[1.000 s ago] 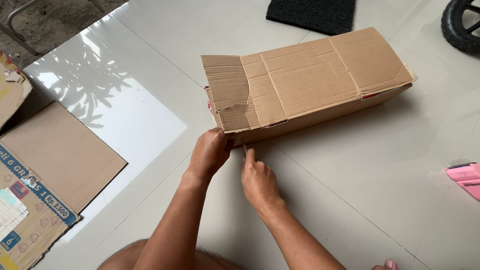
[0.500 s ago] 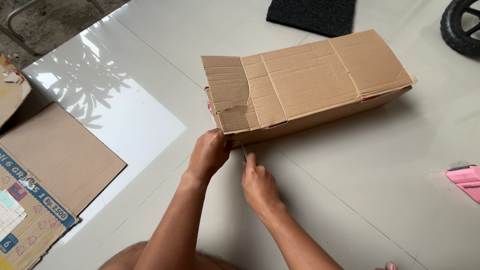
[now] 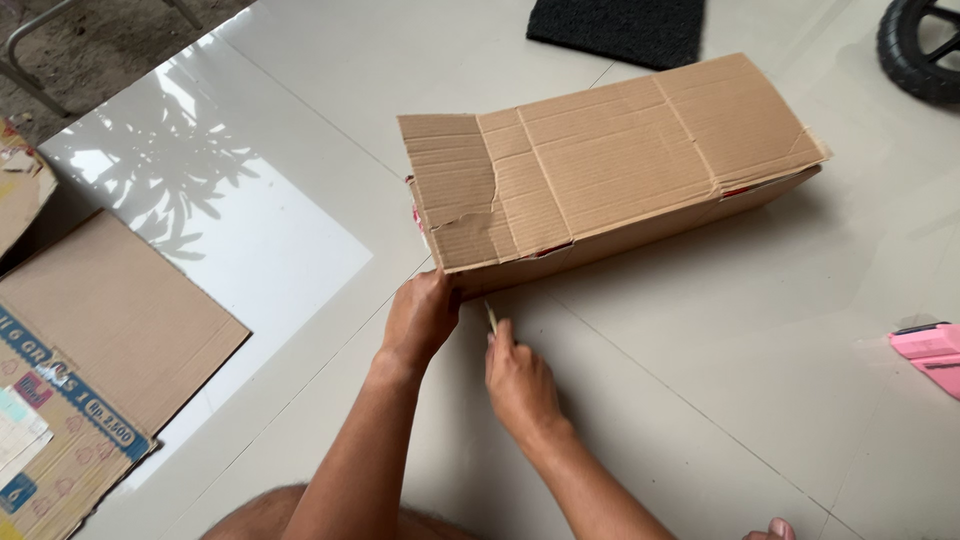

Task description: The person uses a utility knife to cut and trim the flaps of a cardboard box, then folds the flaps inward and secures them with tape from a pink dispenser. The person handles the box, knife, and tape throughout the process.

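Observation:
A long brown cardboard box (image 3: pixel 620 165) lies on its side on the pale tiled floor (image 3: pixel 700 380). Its near left end has a torn flap. My left hand (image 3: pixel 423 312) presses against the box's lower near corner, fingers curled on the edge. Just right of it, my right hand (image 3: pixel 517 377) is closed around a thin pale stick-like tool (image 3: pixel 490 316), whose tip points up at the bottom edge of the box.
Flattened cardboard sheets (image 3: pixel 95 350) lie at the left, one with printed labels. A black mat (image 3: pixel 625 25) is at the top, a black wheel (image 3: pixel 920 45) at the top right, a pink object (image 3: pixel 930 350) at the right edge. My toes (image 3: pixel 775 528) show bottom right.
My right hand has slid slightly down and away from the box's corner. The left hand and the box have stayed put.

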